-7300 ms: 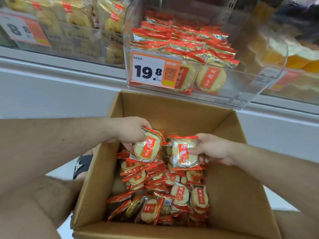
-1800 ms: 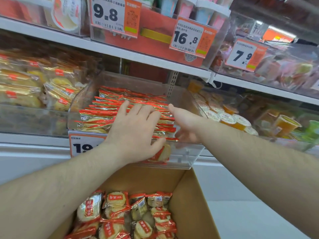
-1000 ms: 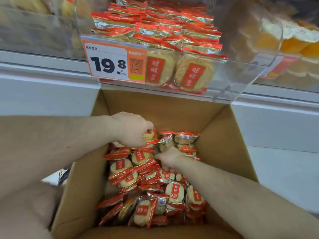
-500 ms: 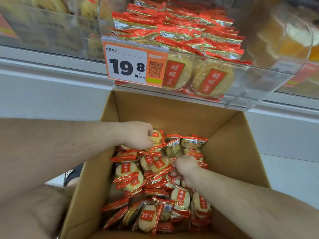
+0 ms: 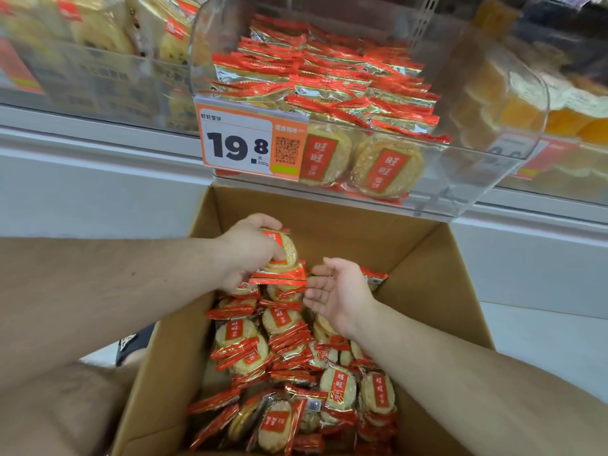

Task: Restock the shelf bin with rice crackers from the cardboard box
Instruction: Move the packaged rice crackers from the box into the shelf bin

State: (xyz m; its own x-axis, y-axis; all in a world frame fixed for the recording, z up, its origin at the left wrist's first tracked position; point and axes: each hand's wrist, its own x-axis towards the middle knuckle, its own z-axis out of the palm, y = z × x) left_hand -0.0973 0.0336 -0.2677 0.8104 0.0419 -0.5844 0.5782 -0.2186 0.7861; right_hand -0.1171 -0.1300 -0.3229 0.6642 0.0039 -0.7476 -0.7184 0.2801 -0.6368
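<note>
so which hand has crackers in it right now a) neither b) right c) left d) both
c, the left hand grips a small stack of cracker packs over the box, while the right hand is palm up with relaxed fingers and holds nothing.

Bright, even light — glare on plastic, blurred, bowed edges

Orange-and-white price tag (image 5: 251, 144) reading 19.8, with QR code, clipped to a clear bin front. Left: clear bin (image 5: 98, 70) of pale yellow packaged snacks, blurred. Right: orange jelly-like cups (image 5: 566, 116) behind clear plastic, blurred. Pale grey shelf ledge (image 5: 98, 139) below. Perforated metal upright (image 5: 424, 18) at the back. Dark garment with white print (image 5: 131, 343), lower left.
</note>
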